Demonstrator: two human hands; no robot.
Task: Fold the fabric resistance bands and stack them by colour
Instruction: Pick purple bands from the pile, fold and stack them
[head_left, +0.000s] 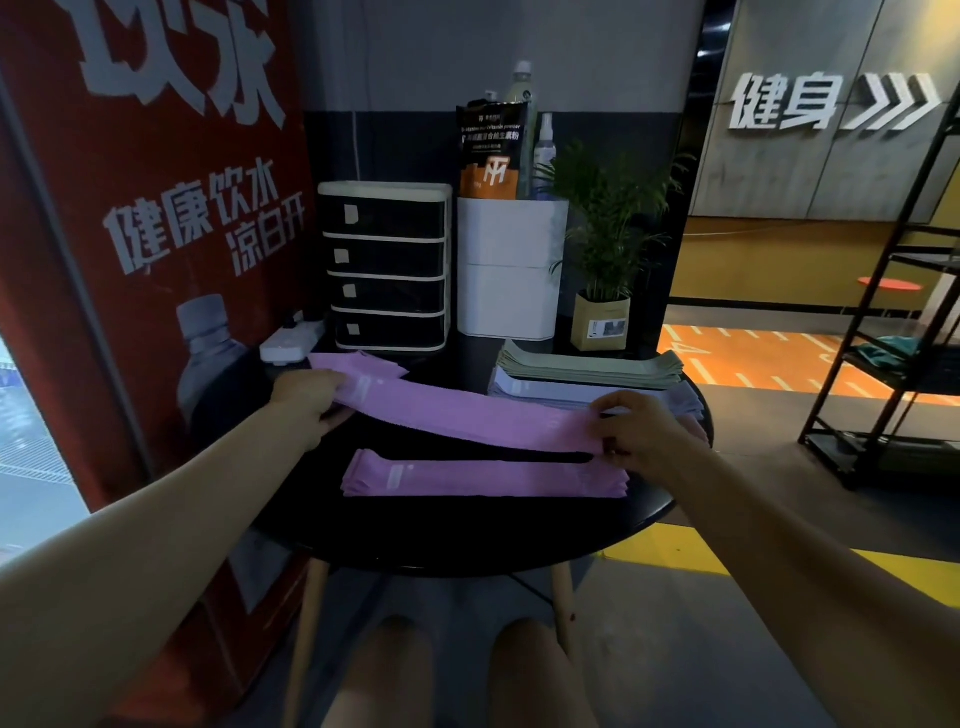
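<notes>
**Pink band stretched flat between two hands**

Both arms are out over the round black surface (467, 540), and a long pink band (467, 413) runs between them across the middle of the frame. The left hand (309, 402) has its fingers curled round the band's left end, grasping it just left of centre. The right hand (641, 434) pinches the right end, fingers bent down over the fabric, right of centre. The band slopes a little, higher on the left, lower on the right.

Just below it, nearer the camera, lies a pink stack (483, 478) of folded bands, flat on the surface. Behind the left hand, another pink piece (363, 364) rests on the surface. In the centre right, a green stack (592, 366) sits on top of a pale lilac stack (571, 392), touching it.

Along the back: a black drawer unit (387, 267) with cream trim, a white box (511, 267) holding a dark pouch (491, 150) and bottles, a potted plant (605, 244), and a white power strip (291, 340) at the left. A red poster (145, 208) fills the upper left.
</notes>
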